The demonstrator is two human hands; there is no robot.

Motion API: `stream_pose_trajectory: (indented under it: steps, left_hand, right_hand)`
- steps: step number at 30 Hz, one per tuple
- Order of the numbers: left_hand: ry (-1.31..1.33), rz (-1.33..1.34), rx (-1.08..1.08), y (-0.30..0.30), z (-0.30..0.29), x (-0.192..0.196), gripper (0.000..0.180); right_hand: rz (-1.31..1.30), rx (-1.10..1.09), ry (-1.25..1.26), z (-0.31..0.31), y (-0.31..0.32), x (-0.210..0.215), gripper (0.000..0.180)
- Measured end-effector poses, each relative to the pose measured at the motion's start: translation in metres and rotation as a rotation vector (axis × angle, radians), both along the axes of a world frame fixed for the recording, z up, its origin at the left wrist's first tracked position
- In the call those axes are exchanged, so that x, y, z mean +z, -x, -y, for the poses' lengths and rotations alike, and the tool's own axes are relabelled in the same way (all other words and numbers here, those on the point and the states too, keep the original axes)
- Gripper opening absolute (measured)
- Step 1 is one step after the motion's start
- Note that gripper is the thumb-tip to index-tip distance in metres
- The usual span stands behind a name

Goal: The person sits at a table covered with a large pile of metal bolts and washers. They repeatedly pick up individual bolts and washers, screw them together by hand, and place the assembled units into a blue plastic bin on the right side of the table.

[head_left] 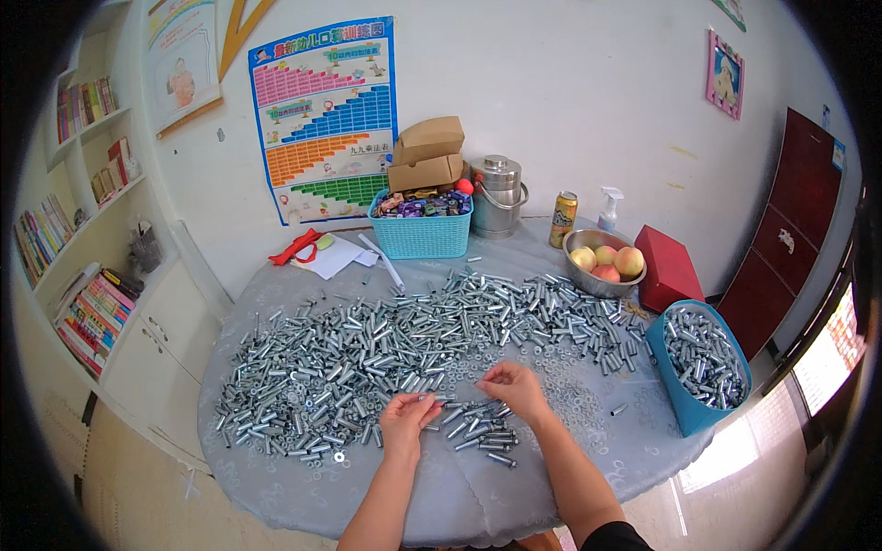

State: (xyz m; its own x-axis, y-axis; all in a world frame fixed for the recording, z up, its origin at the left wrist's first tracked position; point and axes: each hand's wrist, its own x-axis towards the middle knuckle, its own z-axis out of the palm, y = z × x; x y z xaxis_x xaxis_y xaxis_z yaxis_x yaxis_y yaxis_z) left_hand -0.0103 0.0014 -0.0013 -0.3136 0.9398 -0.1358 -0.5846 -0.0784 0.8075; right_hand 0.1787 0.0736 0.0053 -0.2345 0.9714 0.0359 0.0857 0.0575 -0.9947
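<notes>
My left hand (407,424) is closed in a pinch on a small silver bolt (435,399), held level over the table with its end pointing right. Opposite it, my right hand (517,389) has thumb and forefinger pressed together; whatever lies between them is too small to make out. Just below and between the hands is a loose group of bolts (478,428) with sleeves and wider heads. Beyond them spreads a wide heap of silver metal sleeves (367,331). Flat washers (574,404) lie scattered around my right forearm, and more sit among the sleeves at left.
A blue bin (682,390) full of metal parts stands at the right edge. At the back are a turquoise basket (420,241), a lidded steel pot (497,207), a can (563,220), a spray bottle (608,209), a fruit bowl (593,281) and a red box (669,266).
</notes>
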Motion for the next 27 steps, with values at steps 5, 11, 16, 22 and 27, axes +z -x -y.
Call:
stream_pose_trajectory:
  steps: [5, 11, 16, 22, 27]
  left_hand:
    - [-0.001, 0.192, -0.021, 0.005, -0.002, -0.007, 0.010]
    - [-0.013, 0.256, -0.082, 0.006, -0.004, -0.014, 0.010]
    - [-0.026, 0.280, -0.089, 0.005, -0.005, -0.019, 0.008]
    - [-0.012, 0.311, -0.100, 0.005, -0.006, -0.025, 0.003]
    - [-0.008, 0.333, -0.102, 0.004, -0.007, -0.026, 0.011]
  right_hand:
    - [-0.231, 0.079, 0.057, 0.016, 0.024, -0.002, 0.012]
    - [-0.319, 0.112, 0.006, 0.019, 0.034, -0.015, 0.011]
    - [-0.370, 0.153, -0.057, 0.024, 0.038, -0.011, 0.010]
    - [-0.244, 0.177, -0.149, 0.031, 0.040, -0.004, 0.012]
    - [-0.239, 0.115, -0.049, 0.032, 0.038, 0.003, 0.012]
